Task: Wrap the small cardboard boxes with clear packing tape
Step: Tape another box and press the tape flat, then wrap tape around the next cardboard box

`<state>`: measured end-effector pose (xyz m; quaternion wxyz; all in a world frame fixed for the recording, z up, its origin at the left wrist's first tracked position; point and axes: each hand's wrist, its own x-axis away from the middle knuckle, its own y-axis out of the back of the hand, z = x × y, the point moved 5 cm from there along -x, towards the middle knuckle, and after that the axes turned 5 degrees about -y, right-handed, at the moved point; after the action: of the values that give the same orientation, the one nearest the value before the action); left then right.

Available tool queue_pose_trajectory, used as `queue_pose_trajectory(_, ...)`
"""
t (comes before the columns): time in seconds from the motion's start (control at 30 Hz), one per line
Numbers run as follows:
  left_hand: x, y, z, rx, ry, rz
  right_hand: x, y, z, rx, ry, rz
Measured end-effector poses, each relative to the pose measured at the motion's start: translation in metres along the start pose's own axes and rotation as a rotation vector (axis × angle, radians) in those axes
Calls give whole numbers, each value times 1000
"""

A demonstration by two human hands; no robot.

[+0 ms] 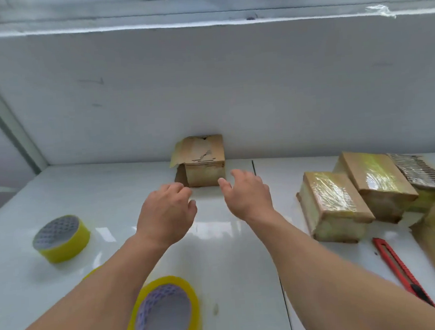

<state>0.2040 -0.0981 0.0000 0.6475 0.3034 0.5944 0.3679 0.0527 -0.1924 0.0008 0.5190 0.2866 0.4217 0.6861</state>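
A small cardboard box [202,160] stands against the back wall on the white table [110,187], one side flap hanging loose on its left. My left hand [167,214] hovers just in front of the box's left side, fingers loosely curled, holding nothing. Near the box's right front corner is my right hand [246,193], fingers relaxed and apart, also empty. Neither hand touches the box. A roll of clear yellowish tape [165,315] lies near the front edge between my forearms. Another tape roll [62,237] sits at the left.
Several boxes wrapped in shiny tape [335,205] are piled at the right. A red utility knife [401,268] lies in front of them. A white wall [206,88] closes the back of the table. A dark seam [285,301] runs through the tabletop.
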Motion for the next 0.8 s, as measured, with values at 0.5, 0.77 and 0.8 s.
queue_pose_trajectory(0.5, -51, -54, 68, 37, 185, -26, -83, -18, 16, -160, -166, -166)
queue_pose_trajectory(0.77, -70, -86, 52, 472, 429, 167, -99, -30, 7, -405, -172, -17)
queue_pose_trajectory(0.8, -67, -84, 46, 501, 433, 168, -94, -29, 6, -426, -174, -32)
